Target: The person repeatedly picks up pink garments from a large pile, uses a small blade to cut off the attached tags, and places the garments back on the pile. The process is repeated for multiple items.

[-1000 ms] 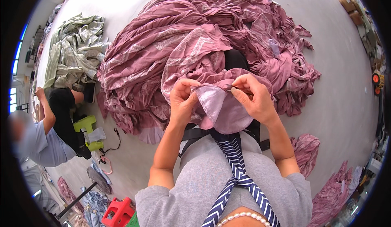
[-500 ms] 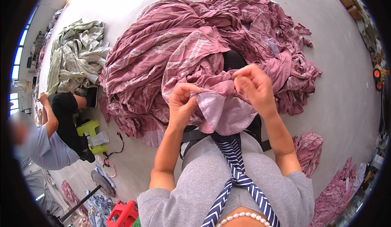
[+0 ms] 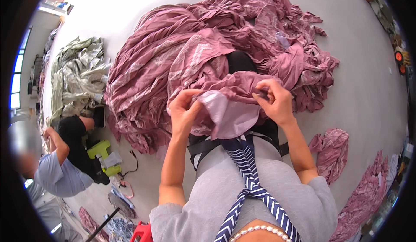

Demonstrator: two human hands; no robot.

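Observation:
A large dusty-pink patterned cloth [image 3: 156,55] lies in a heap before me and runs up over my lap. Its pale lilac underside [image 3: 236,118] shows where a flap is turned up at my waist. My left hand [image 3: 184,110] is closed, pinching the flap's left edge between thumb and fingers. On the other side, my right hand [image 3: 276,104] has its fingers curled and its thumb against the cloth's edge. A stretch of the edge spans the gap between both hands. The folds partly hide the right fingertips' grip.
At the left a person [image 3: 60,168] sits beside a pale green cloth heap [image 3: 80,73]. A lime-green stool [image 3: 100,151] stands near them. Smaller pink cloth bundles [image 3: 333,155] lie on the floor at right. A red stool [image 3: 142,232] is at the lower left.
My right hand has moved down and slightly left, its fingers coming to the cloth's edge. My left hand has shifted slightly left with the flap. The whole view has tilted a little.

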